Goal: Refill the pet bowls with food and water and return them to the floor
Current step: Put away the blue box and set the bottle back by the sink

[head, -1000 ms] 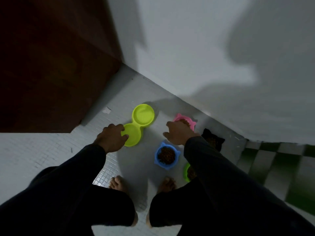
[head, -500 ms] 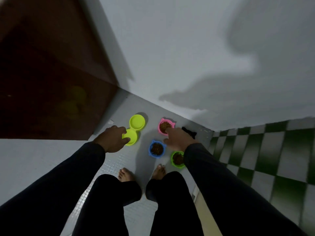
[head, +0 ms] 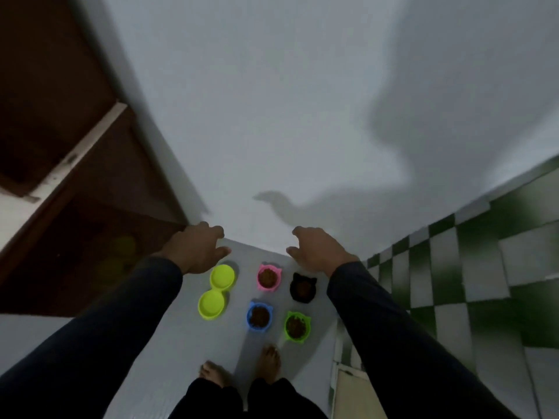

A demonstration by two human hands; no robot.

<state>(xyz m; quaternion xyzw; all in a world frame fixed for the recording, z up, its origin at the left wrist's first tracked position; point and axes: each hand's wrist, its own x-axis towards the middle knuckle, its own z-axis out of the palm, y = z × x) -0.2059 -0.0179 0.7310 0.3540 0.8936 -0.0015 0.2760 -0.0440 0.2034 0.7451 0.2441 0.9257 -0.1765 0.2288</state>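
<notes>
Both arms are stretched out forward in dark long sleeves, hands up in the air and not holding anything. The left hand point(head: 198, 251) has its fingers loosely curled with the thumb poking out to the side, and the right hand point(head: 317, 252) looks about the same, fingers relaxed and bent a bit. Bare feet point(head: 270, 364) are planted on the floor below, dark trouser legs above them.

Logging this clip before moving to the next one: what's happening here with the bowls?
A person stands barefoot over pet bowls on the floor by the wall. The left hand and right hand hang above them with loosely curled fingers, holding nothing. The pink bowl, black bowl, blue bowl and green bowl hold brown kibble. The yellow double bowl sits beside them.
</notes>
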